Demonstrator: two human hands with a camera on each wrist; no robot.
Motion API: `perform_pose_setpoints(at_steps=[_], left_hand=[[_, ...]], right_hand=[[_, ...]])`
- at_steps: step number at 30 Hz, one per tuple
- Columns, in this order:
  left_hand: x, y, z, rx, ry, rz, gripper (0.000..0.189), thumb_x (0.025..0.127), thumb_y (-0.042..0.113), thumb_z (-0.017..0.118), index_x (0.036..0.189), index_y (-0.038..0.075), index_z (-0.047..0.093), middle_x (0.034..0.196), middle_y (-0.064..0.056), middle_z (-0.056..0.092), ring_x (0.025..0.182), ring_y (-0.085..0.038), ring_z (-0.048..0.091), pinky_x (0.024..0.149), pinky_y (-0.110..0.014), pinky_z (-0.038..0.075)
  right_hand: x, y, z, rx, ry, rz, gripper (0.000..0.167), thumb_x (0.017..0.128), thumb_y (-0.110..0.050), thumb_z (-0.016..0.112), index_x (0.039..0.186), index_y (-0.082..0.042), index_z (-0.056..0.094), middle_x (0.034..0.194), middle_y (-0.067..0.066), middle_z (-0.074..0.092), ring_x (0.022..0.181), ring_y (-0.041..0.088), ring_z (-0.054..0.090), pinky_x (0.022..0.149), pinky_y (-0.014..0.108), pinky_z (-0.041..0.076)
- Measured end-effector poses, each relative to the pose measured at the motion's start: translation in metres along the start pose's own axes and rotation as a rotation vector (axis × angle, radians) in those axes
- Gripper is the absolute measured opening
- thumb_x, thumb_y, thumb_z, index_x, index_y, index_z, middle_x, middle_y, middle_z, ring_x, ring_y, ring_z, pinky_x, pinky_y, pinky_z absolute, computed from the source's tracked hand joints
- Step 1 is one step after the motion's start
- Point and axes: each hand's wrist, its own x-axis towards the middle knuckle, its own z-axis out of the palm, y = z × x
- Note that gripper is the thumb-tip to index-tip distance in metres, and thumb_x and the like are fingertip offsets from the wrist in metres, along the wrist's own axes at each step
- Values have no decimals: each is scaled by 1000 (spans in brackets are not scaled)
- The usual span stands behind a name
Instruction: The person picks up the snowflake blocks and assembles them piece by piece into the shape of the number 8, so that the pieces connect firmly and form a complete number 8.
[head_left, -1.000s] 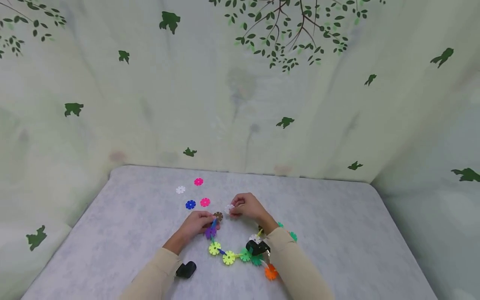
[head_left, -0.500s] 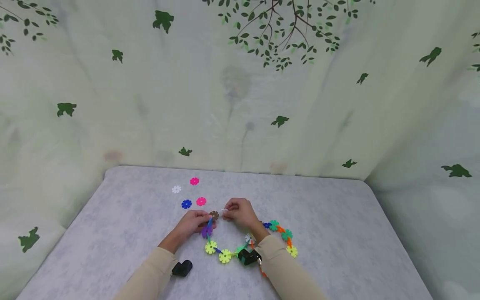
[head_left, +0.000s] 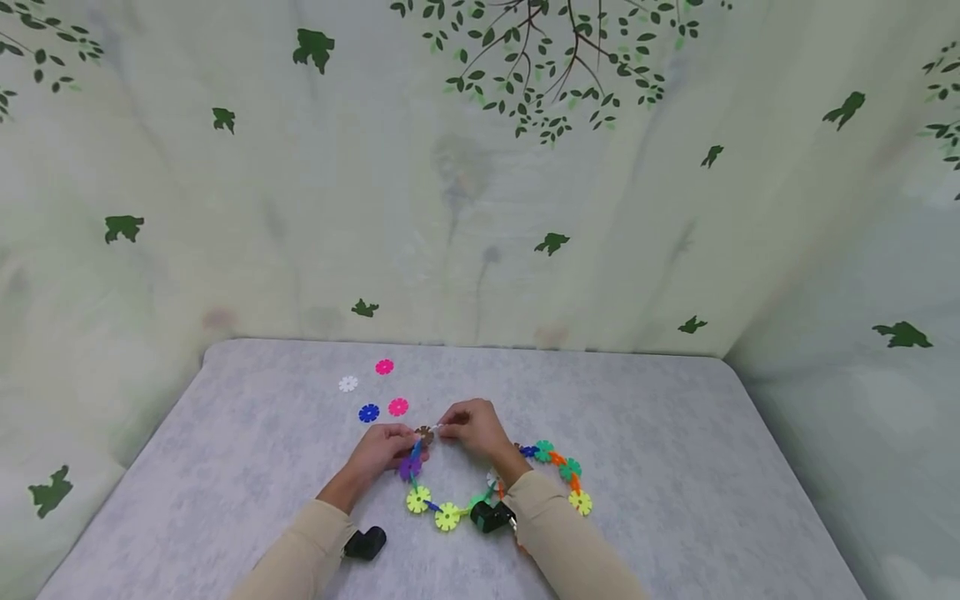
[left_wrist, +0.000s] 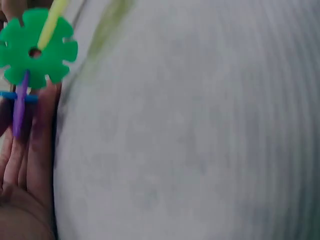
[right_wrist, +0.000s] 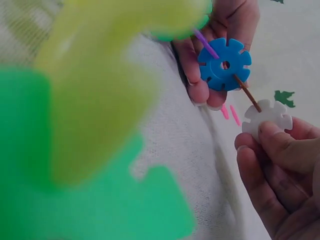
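Note:
A chain of notched plastic interlocking discs runs between the arms. My left hand [head_left: 386,447] holds its far end at a blue disc [right_wrist: 216,79], below a brown disc [head_left: 425,434]. My right hand [head_left: 474,427] pinches a white disc [right_wrist: 253,117] between thumb and fingers. In the right wrist view the white disc meets the tip of the brown disc, which is seen edge-on and slotted into the blue one. Lower in the chain come a purple disc [head_left: 409,468], a green disc [left_wrist: 55,62] and yellow discs [head_left: 417,500]. The right forearm hides part of the chain.
Loose on the grey table [head_left: 262,450] beyond the left hand lie a white disc [head_left: 348,383], a blue disc [head_left: 368,413] and two pink discs [head_left: 398,407]. The chain's other end, with a yellow disc [head_left: 580,502], curves out right of the right forearm. A leaf-patterned cloth hangs behind.
My right hand has moved left with the white disc, from a gap beside the brown disc to its edge. The left hand keeps its hold; the head view has shifted slightly.

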Motion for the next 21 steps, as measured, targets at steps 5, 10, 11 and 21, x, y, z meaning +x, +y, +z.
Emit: perform_pose_setpoints(at_steps=[5, 10, 11, 21], left_hand=[[-2, 1, 7, -8, 69, -13, 16, 95, 9, 58, 91, -5, 66, 87, -15, 72, 75, -21, 70, 66, -29, 56], [-2, 3, 6, -13, 38, -19, 15, 95, 7, 58, 91, -6, 66, 87, -15, 72, 73, -20, 70, 63, -28, 55], [-2, 4, 4, -12, 13, -21, 16, 96, 7, 57, 94, -6, 66, 88, -15, 72, 75, -20, 70, 65, -28, 56], [2, 6, -11, -15, -239, -2, 24, 98, 13, 56, 106, -8, 66, 96, -15, 72, 87, -20, 71, 77, -32, 57]], right_hand=[[0, 0, 2, 72, -25, 38, 7, 79, 8, 73, 74, 3, 70, 72, 7, 68, 64, 9, 61, 59, 23, 56], [1, 1, 1, 72, -51, 36, 6, 79, 8, 73, 74, 3, 71, 72, 7, 69, 62, 9, 63, 59, 24, 56], [1, 0, 1, 76, -57, 34, 6, 78, 8, 73, 75, 3, 71, 72, 8, 69, 62, 9, 63, 59, 24, 56], [4, -2, -9, -12, -123, 19, 8, 76, 4, 78, 82, 3, 74, 78, 8, 71, 65, 9, 65, 59, 22, 54]])
